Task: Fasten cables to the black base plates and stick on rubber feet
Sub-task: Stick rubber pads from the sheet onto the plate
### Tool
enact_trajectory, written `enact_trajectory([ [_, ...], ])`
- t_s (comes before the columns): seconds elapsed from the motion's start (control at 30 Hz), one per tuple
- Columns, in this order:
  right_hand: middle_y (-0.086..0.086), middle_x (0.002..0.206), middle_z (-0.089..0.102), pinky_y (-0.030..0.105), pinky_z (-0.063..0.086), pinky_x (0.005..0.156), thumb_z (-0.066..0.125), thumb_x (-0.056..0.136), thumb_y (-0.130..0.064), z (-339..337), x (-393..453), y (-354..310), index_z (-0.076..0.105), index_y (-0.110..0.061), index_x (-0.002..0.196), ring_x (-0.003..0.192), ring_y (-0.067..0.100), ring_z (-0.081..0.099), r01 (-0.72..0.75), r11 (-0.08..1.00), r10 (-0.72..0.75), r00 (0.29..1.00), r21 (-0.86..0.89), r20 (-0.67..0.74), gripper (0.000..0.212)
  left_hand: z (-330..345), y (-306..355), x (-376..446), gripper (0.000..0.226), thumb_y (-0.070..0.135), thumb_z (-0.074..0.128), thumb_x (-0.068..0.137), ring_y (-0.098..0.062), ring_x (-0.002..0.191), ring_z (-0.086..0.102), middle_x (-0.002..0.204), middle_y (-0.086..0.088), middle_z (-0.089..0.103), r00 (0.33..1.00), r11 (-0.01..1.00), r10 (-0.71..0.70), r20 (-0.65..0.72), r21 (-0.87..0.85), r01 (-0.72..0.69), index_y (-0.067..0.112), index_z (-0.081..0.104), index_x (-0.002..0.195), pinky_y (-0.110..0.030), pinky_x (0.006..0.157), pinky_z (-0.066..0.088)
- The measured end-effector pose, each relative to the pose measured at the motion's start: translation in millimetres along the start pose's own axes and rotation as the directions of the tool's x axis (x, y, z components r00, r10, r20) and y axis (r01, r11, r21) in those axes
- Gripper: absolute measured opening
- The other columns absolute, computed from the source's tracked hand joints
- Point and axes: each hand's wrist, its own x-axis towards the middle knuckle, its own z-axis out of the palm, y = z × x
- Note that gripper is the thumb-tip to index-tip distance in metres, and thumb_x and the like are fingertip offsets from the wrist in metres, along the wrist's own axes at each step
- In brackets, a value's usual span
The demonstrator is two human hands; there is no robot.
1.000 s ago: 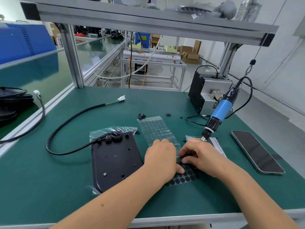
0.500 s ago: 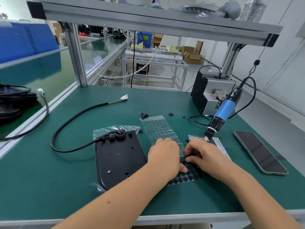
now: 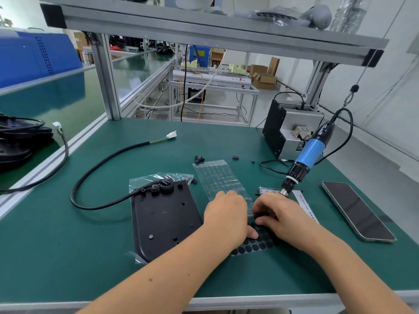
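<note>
Left hand (image 3: 226, 214) presses flat on the sheet of rubber feet (image 3: 256, 244); right hand (image 3: 280, 214), fingers curled, picks at one foot as before. Nothing's peeled yet. Black base plate (image 3: 163, 220) waits just left, bare.

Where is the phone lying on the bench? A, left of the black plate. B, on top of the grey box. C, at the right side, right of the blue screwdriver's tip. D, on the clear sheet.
C: the phone lies flat on the green mat at the right, beyond the screwdriver tip, far from the plate.
</note>
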Motion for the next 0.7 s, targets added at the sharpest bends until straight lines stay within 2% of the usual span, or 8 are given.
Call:
enact_trajectory([
  [0.07,-0.007,0.097,0.060,0.021,0.041,0.087,0.070,0.087,-0.013,1.7,-1.6,0.0,0.069,-0.019,0.100,0.097,0.010,0.051,0.011,1.000,-0.011,1.000,-0.019,-0.005,0.015,-0.2,-0.3,0.0,0.057,0.054,0.069,0.078,-0.025,0.113,0.042,0.114,-0.005,0.049,1.000,1.000,0.001,0.003,-0.004,-0.001,0.011,0.062,0.115,-0.035,0.086,0.040],
  [0.17,-0.008,0.094,0.061,0.020,0.041,0.086,0.072,0.085,-0.011,3.3,-5.2,0.6,0.071,-0.015,0.094,0.096,0.011,0.052,0.028,1.000,-0.029,0.998,-0.014,-0.055,0.009,-0.3,-0.4,0.2,0.057,0.054,0.069,0.078,-0.025,0.113,0.042,0.114,-0.005,0.049,1.000,1.000,0.002,0.004,-0.006,-0.002,0.011,0.062,0.115,-0.035,0.086,0.040],
  [0.3,-0.010,0.089,0.060,0.012,0.038,0.079,0.073,0.084,-0.011,2.0,-4.3,-0.4,0.068,-0.016,0.088,0.090,0.006,0.051,0.026,1.000,-0.027,0.998,-0.009,-0.059,0.008,-0.6,-0.1,0.0,0.057,0.054,0.069,0.078,-0.026,0.113,0.042,0.115,-0.005,0.050,1.000,1.000,0.006,0.005,0.001,-0.006,0.012,0.063,0.117,-0.035,0.088,0.041],
  [0.43,-0.012,0.088,0.059,0.012,0.035,0.076,0.072,0.084,-0.012,-0.6,-2.7,-0.6,0.062,-0.024,0.086,0.088,0.001,0.048,0.010,1.000,-0.010,1.000,0.010,-0.026,0.017,-0.9,-0.4,0.1,0.060,0.053,0.070,0.078,-0.026,0.116,0.042,0.119,-0.006,0.050,1.000,1.000,0.003,0.003,-0.015,-0.003,0.012,0.061,0.121,-0.036,0.091,0.042],
  [0.5,-0.010,0.094,0.060,0.015,0.038,0.082,0.071,0.086,-0.011,0.7,-3.1,-0.6,0.068,-0.022,0.096,0.094,0.001,0.049,0.031,0.999,-0.031,0.999,-0.010,-0.018,0.016,-0.8,-0.5,-0.1,0.062,0.053,0.070,0.078,-0.026,0.116,0.042,0.120,-0.006,0.050,1.000,1.000,0.007,-0.002,-0.010,-0.008,0.013,0.060,0.124,-0.037,0.093,0.042],
  [0.57,-0.006,0.098,0.061,0.022,0.042,0.088,0.070,0.086,-0.010,2.5,-4.3,-1.3,0.073,-0.017,0.100,0.099,0.010,0.051,0.042,0.999,-0.043,0.999,-0.029,-0.024,0.016,-0.6,-0.3,-0.5,0.062,0.052,0.070,0.079,-0.026,0.117,0.042,0.120,-0.005,0.050,1.000,1.000,0.004,-0.004,-0.011,-0.004,0.013,0.059,0.125,-0.037,0.094,0.043],
  [0.7,-0.006,0.094,0.061,0.025,0.042,0.087,0.071,0.086,-0.009,2.1,-3.7,-3.2,0.072,-0.013,0.092,0.097,0.014,0.052,0.024,0.999,-0.026,0.999,-0.034,-0.043,0.008,-0.4,0.2,-0.5,0.061,0.053,0.069,0.079,-0.025,0.117,0.042,0.120,-0.005,0.050,1.000,1.000,0.000,0.007,-0.012,0.000,0.013,0.060,0.124,-0.036,0.094,0.043],
])
